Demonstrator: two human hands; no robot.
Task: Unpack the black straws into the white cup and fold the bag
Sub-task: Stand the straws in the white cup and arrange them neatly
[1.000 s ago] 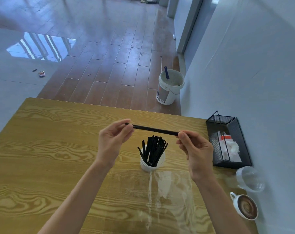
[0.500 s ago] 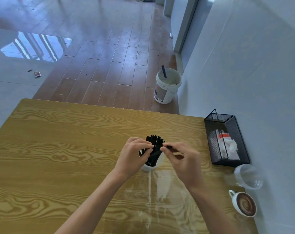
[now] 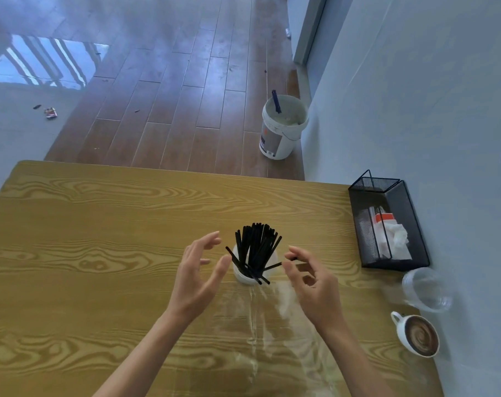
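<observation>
**Head camera: two hands flank a cup of black straws**

Head-view frame looking down on a wooden table (image 3: pixel 100 253), where a white cup (image 3: pixel 245 277) stands packed with black straws (image 3: pixel 256 250) that fan upward and lean toward the far edge. The left hand (image 3: pixel 199 270) hovers just left of the cup, palm turned toward it, fingers spread and lightly bent, gripping nothing; its thumb tip is close to the lowest leaning straw. The right hand (image 3: pixel 312 279) sits just right of the cup, fingers loosely curled, with thumb and forefinger pinching the end of one straw (image 3: pixel 273 265) that slants down into the cup. Both forearms reach in from the near edge, wrists raised above the tabletop. A clear plastic bag (image 3: pixel 272 325) lies flat on the table between the forearms, its top near the cup's base. Against the wall at right stand a black mesh holder (image 3: pixel 387 224), a clear cup (image 3: pixel 425 290) and a coffee cup (image 3: pixel 418 335). A white bucket (image 3: pixel 282 127) rests on the floor beyond.
</observation>
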